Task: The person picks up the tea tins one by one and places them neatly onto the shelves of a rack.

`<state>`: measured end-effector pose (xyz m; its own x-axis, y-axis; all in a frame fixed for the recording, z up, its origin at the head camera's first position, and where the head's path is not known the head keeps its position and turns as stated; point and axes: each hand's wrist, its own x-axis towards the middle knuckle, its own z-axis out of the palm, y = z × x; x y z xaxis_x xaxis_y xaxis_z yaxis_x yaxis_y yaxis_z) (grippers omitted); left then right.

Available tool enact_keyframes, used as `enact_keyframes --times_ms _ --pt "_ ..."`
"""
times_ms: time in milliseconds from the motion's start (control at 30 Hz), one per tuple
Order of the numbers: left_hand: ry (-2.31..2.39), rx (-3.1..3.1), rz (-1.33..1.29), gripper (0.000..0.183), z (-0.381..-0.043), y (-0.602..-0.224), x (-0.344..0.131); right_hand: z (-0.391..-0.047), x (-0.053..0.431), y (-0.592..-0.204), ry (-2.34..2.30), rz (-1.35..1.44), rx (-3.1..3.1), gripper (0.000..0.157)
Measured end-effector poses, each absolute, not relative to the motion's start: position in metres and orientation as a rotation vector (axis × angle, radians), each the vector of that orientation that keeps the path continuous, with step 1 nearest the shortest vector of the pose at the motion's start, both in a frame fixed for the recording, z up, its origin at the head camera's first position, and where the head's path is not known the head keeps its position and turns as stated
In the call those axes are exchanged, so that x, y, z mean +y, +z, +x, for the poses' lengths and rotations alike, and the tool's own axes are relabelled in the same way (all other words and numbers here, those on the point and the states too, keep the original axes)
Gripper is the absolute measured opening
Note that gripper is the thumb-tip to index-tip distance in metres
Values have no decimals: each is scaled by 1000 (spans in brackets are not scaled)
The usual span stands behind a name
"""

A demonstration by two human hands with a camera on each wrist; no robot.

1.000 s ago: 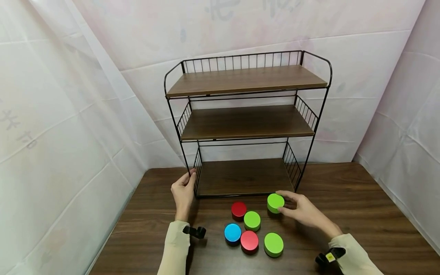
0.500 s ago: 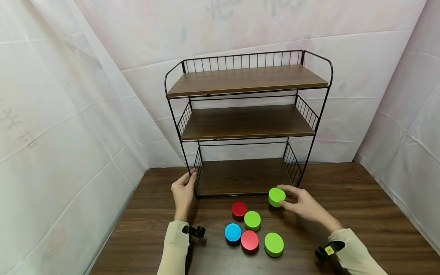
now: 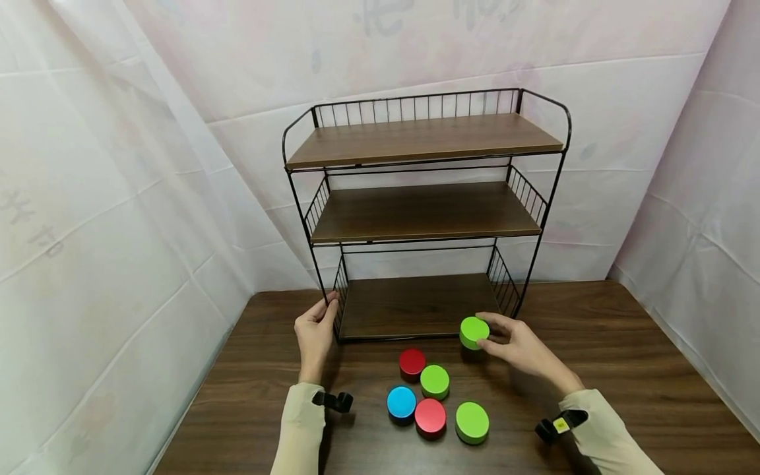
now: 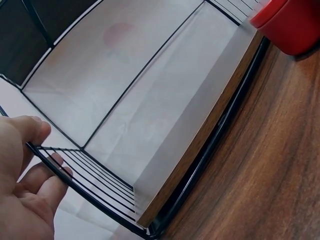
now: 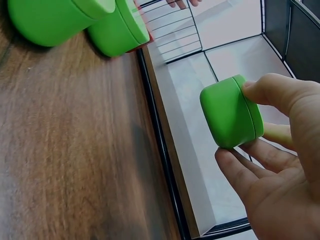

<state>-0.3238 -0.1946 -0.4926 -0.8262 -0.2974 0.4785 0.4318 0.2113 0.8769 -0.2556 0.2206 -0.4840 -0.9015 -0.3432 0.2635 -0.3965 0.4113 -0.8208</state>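
R hand (image 3: 525, 344) is pinching a green pot (image 3: 474, 332) aloft by front edge of bottom shelf (image 3: 415, 307), nr R corner; L hand (image 3: 316, 331) is gripping rack (image 3: 424, 140) at L side. Holding pot level & clear of that edge, w/ L hand steadying, is prob. working best.

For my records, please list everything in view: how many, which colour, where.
Table: 1, brown, foreground
Rack: 1, black with brown shelves, on table
Held container: 1, green, by rack's front
Green containers: 2, green, on table
Red containers: 2, red, on table
Blue container: 1, blue-topped, on table
Cloth: count unclear, white, behind and beside table
Sleeves: 2, cream, on forearms
Wrist devices: 2, black, on wrists
Left grip: 1, bare, on rack's left side
Right grip: 1, bare, pinching held container
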Motion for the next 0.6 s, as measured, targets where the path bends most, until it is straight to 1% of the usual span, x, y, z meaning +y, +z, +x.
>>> enact_keyframes --times_ms 600 --pt "-1659 -1941 -90 20 -324 -489 -194 -271 211 -476 1561 652 -2571 57"
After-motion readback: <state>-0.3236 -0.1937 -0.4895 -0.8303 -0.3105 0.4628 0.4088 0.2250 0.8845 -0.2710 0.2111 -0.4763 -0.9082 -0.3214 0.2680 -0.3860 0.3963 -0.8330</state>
